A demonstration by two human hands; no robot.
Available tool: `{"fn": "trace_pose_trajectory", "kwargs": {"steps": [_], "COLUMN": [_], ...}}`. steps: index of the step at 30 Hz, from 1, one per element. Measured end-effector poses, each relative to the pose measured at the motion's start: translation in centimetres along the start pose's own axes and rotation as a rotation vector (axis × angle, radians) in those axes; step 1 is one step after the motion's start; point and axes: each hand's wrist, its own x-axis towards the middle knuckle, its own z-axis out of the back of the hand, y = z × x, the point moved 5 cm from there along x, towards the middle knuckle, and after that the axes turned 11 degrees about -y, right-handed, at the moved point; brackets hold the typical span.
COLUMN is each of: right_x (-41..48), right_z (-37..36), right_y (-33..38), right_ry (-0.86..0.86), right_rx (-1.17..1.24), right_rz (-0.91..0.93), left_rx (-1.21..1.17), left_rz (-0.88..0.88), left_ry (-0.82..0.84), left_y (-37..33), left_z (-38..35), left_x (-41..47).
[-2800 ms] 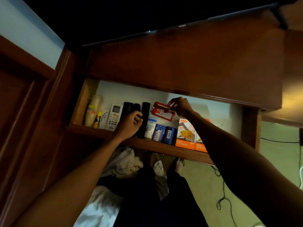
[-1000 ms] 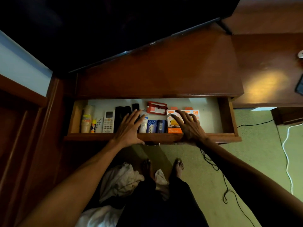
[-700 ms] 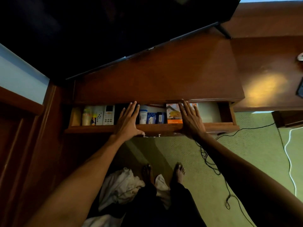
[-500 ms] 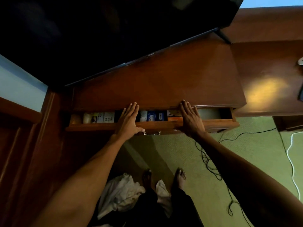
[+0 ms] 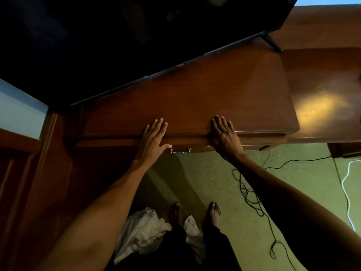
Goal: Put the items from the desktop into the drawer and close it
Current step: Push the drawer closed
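The wooden drawer [image 5: 187,141] sits pushed in under the desktop [image 5: 195,102], and only its front edge shows. Its contents are hidden. My left hand [image 5: 154,139] lies flat against the drawer front, fingers spread and reaching over the desktop edge. My right hand [image 5: 224,135] presses flat on the drawer front further right, fingers apart too. Between the two hands, a small metal handle [image 5: 180,150] hangs from the drawer front. Neither hand holds anything.
A dark television [image 5: 136,36] stands at the back of the desktop. A lower wooden surface [image 5: 322,94] adjoins on the right. Black cables [image 5: 252,192] and a white cable [image 5: 345,182] lie on the green carpet. My bare feet [image 5: 214,212] and a white cloth [image 5: 144,233] are below.
Both hands let go of the items in the drawer and went flat onto its front. They pushed the drawer in until the items inside disappeared under the desktop.
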Motion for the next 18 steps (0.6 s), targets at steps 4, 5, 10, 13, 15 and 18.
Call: {"fn": "trace_pose_trajectory", "kwargs": {"steps": [4,5,10,13,15,18], "right_x": [0.4,0.5,1.4,1.7,1.8,1.7], "right_z": [-0.3,-0.3,0.0,0.2,0.3,0.3], "right_y": [0.1,0.1,0.1,0.1,0.0,0.0], "right_ry": [-0.051,-0.069,-0.111,-0.133,-0.141,-0.134], "right_rx": [0.012,0.004,-0.051,-0.063,-0.066,-0.079], "right_rz": [-0.022,-0.021,-0.009,-0.017,-0.020,-0.021], "left_rx": [0.005,0.013,0.012,0.021,0.038,0.054], "left_rz": [0.013,0.009,0.020,0.029,0.018,0.023], "left_ry": [-0.026,-0.033,-0.080,-0.111,-0.121,-0.115], "left_y": [0.2,0.2,0.1,0.0,-0.1,-0.3], "left_z": [-0.5,-0.6,-0.7,-0.7,-0.7,-0.4], "left_x": [0.6,0.7,1.2,1.2,1.2,1.3]}}
